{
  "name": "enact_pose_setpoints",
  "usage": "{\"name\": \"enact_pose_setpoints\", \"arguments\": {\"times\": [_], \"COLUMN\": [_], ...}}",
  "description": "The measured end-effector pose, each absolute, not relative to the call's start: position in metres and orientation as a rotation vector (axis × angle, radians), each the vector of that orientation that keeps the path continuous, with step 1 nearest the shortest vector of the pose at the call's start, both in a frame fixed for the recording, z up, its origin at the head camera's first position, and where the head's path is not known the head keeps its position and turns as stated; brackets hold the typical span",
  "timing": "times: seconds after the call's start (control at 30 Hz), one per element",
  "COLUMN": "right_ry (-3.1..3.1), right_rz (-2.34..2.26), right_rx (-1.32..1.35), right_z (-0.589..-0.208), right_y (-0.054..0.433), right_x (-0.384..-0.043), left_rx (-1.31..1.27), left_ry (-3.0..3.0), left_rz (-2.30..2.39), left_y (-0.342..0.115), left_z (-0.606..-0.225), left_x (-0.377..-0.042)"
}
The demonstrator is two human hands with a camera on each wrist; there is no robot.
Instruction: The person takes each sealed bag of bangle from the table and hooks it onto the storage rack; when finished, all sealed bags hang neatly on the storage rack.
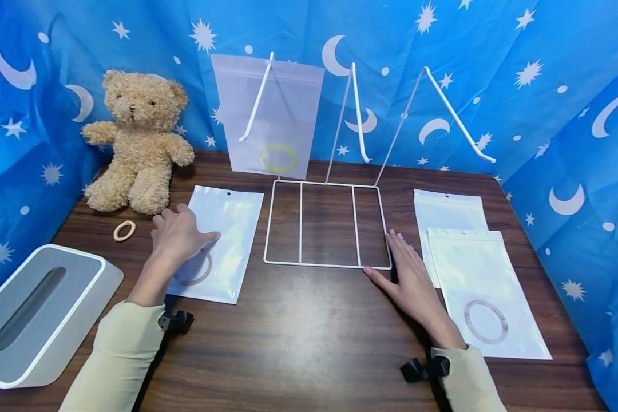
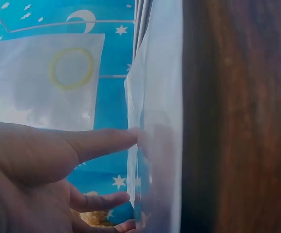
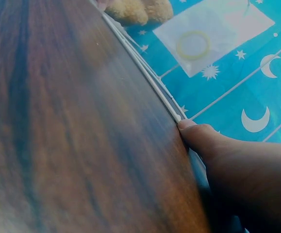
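My left hand [image 1: 181, 234] is spread over a white zip pouch [image 1: 232, 229] that lies on the table, a ring showing through its lower part. In the left wrist view the thumb [image 2: 101, 144] is straight, with its tip right at the pouch's surface. At the right front corner of a white wire rack [image 1: 329, 264], my right hand [image 1: 409, 277] rests with thumb and fingers apart. The right wrist view has the thumb [image 3: 203, 136] against the rack's base wire. From the rack's left hook hangs another pouch [image 1: 288, 114] with a yellow ring inside.
Two overlapping white pouches [image 1: 468, 269] lie at the right, a ring visible in the front one. A teddy bear [image 1: 139, 137] sits at the back left, near a small wooden ring [image 1: 117, 231]. A grey-topped tissue box [image 1: 77, 320] stands front left. Blue curtain [image 1: 298, 28] encloses the table.
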State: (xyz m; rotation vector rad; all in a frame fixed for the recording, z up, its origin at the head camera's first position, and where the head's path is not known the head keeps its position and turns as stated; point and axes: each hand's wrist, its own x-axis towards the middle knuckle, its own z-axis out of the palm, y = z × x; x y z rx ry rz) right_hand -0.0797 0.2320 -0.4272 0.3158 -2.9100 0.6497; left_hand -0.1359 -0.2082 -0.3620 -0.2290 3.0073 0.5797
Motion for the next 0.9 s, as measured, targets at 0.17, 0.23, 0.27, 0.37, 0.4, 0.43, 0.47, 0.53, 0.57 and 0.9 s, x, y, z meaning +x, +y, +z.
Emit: {"name": "enact_pose_setpoints", "arguments": {"times": [0.17, 0.23, 0.27, 0.37, 0.4, 0.43, 0.47, 0.53, 0.57, 0.9], "right_ry": [-2.909, -2.902, -2.895, -2.887, -2.888, -2.891, -2.894, -2.899, -2.898, -2.873], "right_rz": [0.649, 0.652, 0.652, 0.656, 0.658, 0.658, 0.658, 0.654, 0.652, 0.668], "right_rx": [0.317, 0.325, 0.327, 0.335, 0.337, 0.337, 0.336, 0.332, 0.330, 0.370], "right_z": [-0.427, -0.426, -0.427, -0.428, -0.429, -0.429, -0.429, -0.430, -0.430, -0.428], "right_y": [0.232, 0.232, 0.233, 0.232, 0.232, 0.232, 0.232, 0.232, 0.231, 0.233], "right_x": [-0.081, -0.081, -0.081, -0.080, -0.080, -0.080, -0.080, -0.080, -0.080, -0.081], "left_rx": [-0.237, -0.230, -0.221, -0.160, -0.139, -0.120, -0.102, -0.084, -0.080, -0.035], "left_ry": [3.016, 3.012, 3.005, 2.975, 2.962, 2.946, 2.929, 2.891, 2.863, 2.669], "left_rz": [0.629, 0.683, 0.715, 0.831, 0.870, 0.917, 0.972, 1.080, 1.141, 1.323], "left_y": [-0.208, -0.209, -0.210, -0.217, -0.221, -0.224, -0.228, -0.235, -0.238, -0.250], "left_z": [-0.362, -0.363, -0.364, -0.365, -0.366, -0.366, -0.367, -0.367, -0.367, -0.359], "left_x": [-0.135, -0.135, -0.135, -0.138, -0.139, -0.141, -0.142, -0.145, -0.147, -0.150]}}
